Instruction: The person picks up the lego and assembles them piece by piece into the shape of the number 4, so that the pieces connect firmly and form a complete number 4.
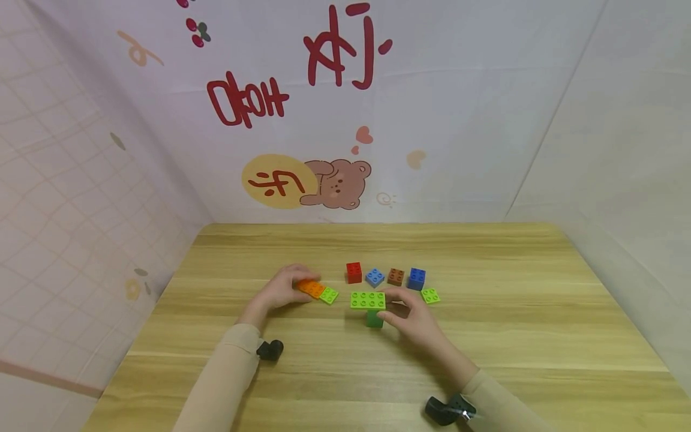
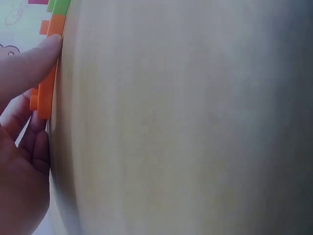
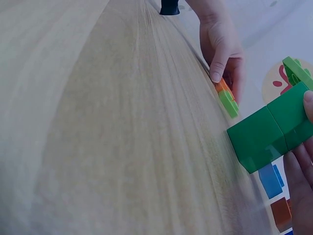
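Note:
My left hand pinches a flat orange building brick between thumb and fingers, low at the tabletop. A small lime brick sits against the orange one's right end; whether they are joined I cannot tell. In the left wrist view the thumb lies over the orange brick. My right hand grips a stack from its right side. Two dark green bricks form its lower part, and a long lime brick lies across the top, overhanging to the left. Some right fingers are hidden behind the stack.
Behind the hands, a red brick, a light blue brick, a brown brick and a dark blue brick stand in a row. Another small lime brick lies right of my right hand. A printed cloth wall rises behind the table.

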### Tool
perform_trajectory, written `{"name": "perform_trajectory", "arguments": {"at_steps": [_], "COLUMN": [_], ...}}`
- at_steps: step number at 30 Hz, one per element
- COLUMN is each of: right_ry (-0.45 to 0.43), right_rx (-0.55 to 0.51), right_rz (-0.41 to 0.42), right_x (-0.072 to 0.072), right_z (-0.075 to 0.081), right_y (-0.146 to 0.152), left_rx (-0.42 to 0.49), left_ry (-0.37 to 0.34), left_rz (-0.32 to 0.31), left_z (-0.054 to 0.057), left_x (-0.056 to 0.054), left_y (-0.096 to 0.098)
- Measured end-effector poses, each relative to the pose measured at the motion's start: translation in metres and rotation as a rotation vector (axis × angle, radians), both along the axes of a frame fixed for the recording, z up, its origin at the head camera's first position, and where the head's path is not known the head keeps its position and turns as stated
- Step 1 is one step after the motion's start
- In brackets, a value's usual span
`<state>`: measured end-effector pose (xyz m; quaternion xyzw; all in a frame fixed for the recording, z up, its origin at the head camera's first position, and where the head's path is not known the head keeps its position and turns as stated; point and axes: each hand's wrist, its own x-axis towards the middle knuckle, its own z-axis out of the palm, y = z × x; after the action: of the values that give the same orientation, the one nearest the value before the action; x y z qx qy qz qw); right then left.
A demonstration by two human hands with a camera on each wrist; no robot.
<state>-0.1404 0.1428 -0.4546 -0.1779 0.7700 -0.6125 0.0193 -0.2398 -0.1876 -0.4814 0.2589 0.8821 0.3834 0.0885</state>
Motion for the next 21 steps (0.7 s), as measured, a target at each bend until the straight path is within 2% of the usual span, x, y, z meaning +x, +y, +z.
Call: {"name": "perform_trajectory", "arguments": {"at_steps": [6, 9, 17, 21], "right_ry": [0.027, 0.012, 0.011, 0.014], "right_rx": [-0.015, -0.020, -0.009, -0.009], "right_rz": [0.002, 0.002, -0.003, -0.002], "right_x": [-0.007, -0.010, -0.011, -0.011], "right_z": [-0.020, -0.030, -0.029, -0.027], "right_y": [0.002, 0.004, 0.004, 0.004], "left_rx": [-0.028, -0.021, 0.037, 0.062], "left_ry": [0.033, 0.030, -0.024, -0.027], "left_rz": [0.002, 0.014, 0.089, 0.125], "left_z": [0.000, 0.000, 0.003, 0.008], "left_x": [0.003, 0.005, 0.012, 0.018], "left_y": [0.000, 0.000, 0.001, 0.000]}}
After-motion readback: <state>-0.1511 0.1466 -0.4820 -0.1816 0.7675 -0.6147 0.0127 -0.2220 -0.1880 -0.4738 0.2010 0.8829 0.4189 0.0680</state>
